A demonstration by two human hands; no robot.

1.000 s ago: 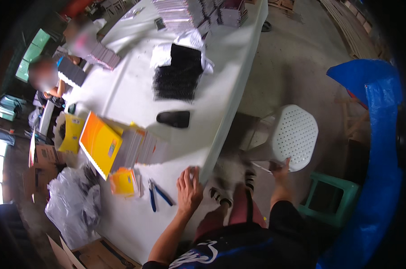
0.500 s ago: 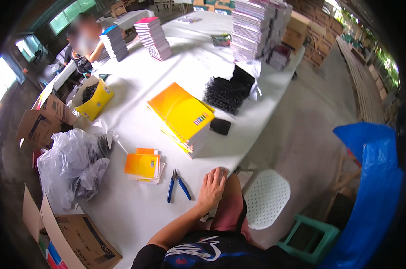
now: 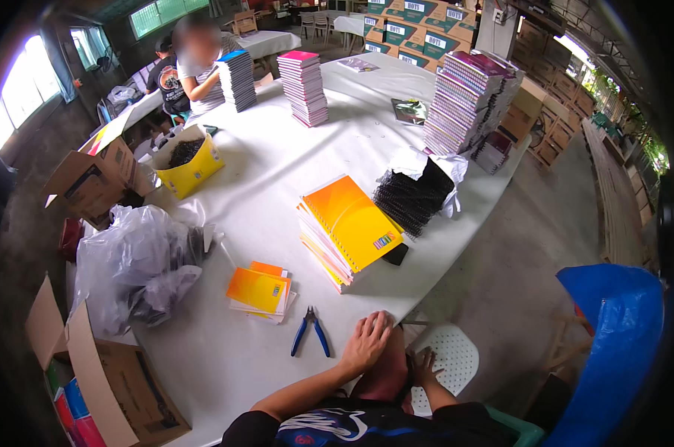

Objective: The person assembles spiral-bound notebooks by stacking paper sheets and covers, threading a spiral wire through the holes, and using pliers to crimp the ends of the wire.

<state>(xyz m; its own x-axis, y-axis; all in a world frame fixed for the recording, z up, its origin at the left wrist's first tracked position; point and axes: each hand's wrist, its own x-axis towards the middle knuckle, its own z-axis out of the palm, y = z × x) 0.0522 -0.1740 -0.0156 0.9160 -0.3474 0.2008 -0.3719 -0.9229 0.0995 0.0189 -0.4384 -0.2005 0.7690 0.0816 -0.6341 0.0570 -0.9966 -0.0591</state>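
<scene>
One white stool (image 3: 457, 357) with holes in its seat stands at the person's right side, just beside the long white table (image 3: 262, 171). The right hand (image 3: 426, 370) rests on the near left part of the seat, fingers spread and gripping nothing. The left hand (image 3: 366, 340) lies palm down at the table's edge, its fingers loose, close together and slightly bent; whether anything is under the palm cannot be told.

Nearest to the left hand, a pair of pliers (image 3: 310, 316) with blue handles lies on the table, handles apart and tips pointing away from the person. Just left of the pliers is a small, uneven pile of orange and yellow notebooks (image 3: 258, 289). Beyond them stands a stack of larger orange and yellow notebooks (image 3: 352, 223), and right behind it lies a bunch of black binding coils (image 3: 413, 197) with white wrapping.

Toward the left edge sit a clear plastic bag (image 3: 128, 261) and a yellow box (image 3: 191, 175) with dark contents. Farther off, a red-topped stack (image 3: 305, 93) and a blue-topped stack (image 3: 238, 82) stand near a co-worker (image 3: 203, 82).
</scene>
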